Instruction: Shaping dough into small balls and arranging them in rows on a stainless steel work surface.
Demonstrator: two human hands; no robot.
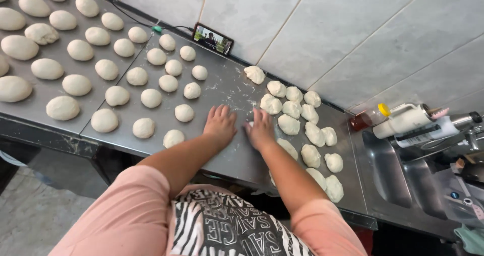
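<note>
While both palms press flat on the steel counter (227,92) near its front edge, left hand (220,125) empty, fingers spread; right hand (260,130) nearer, cupped over a dough piece (250,125), barely visible

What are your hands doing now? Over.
Left hand flat on counter. Right hand cupped over a dough piece. Rough dough lumps beside it, rolled balls to the left.

Pale cream dough balls (116,96) lie on a grey steel counter (227,157), against off-white tiles (353,34). Pink sleeves (126,215), zebra-striped black-and-white apron (227,226), and a yellow-capped, seemingly reddish bottle (370,117).
</note>
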